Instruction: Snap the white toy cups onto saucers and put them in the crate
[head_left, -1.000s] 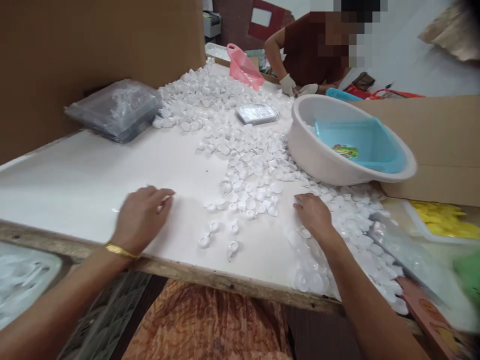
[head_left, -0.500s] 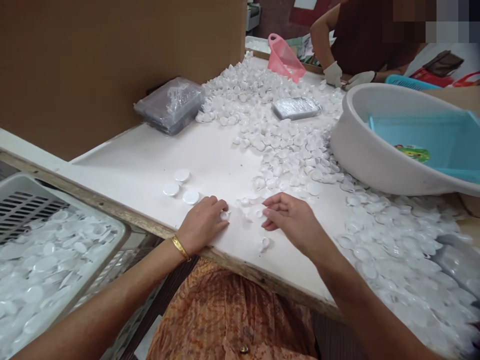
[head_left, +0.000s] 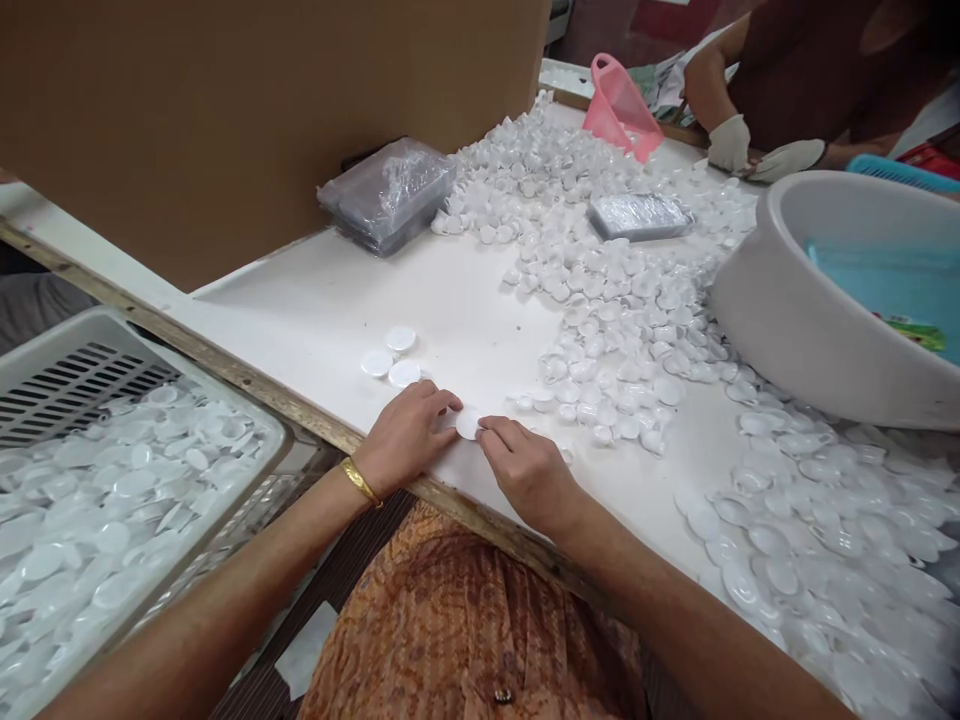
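A round white plastic disc (head_left: 468,426) is held low over the white tabletop, close to the front edge. Thumb and fingers of my left hand (head_left: 403,432) close on its left side, where a bit of clear plastic seems to show. My right hand (head_left: 527,470) pinches the disc's right edge. Just beyond my left hand lie three finished-looking flat white discs, the nearest disc (head_left: 405,374) almost at my knuckles. Loose small white plastic pieces (head_left: 600,395) spread out past my right hand.
At left stands a grey plastic basket (head_left: 262,445) full of white pieces. Wrapped clear packs (head_left: 390,195) lie by a brown board (head_left: 262,120). A pink scoop (head_left: 619,105) and a large grey tub (head_left: 817,340) are farther back. A co-worker's gloved hands (head_left: 787,160) work opposite.
My right hand has moved left from the loose pieces to meet my left hand, and both now hold one disc. The view has shifted slightly left.
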